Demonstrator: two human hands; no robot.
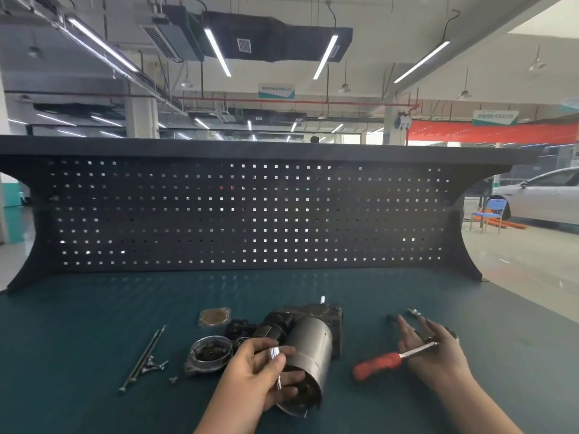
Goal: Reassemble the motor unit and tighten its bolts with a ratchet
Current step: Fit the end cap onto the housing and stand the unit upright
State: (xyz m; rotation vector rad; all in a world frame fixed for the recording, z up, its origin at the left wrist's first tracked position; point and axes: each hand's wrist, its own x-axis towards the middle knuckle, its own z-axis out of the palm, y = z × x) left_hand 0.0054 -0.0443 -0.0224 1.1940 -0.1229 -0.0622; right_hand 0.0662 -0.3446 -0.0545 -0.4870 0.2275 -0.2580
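Note:
The motor unit (308,346), a steel cylinder on a dark cast housing, lies on the green bench top. My left hand (253,377) grips a small shiny socket (275,352) just in front of the cylinder's near end. To the right, my right hand (432,355) has its fingers stretched out and holds the ratchet (388,360) by its metal shaft. The ratchet's red handle points left toward the motor.
An end cap (208,353), a round gasket piece (214,317), black small parts (239,328) and two long bolts (142,358) lie left of the motor. A small bit (415,313) lies beyond my right hand. A dark pegboard (244,211) backs the bench.

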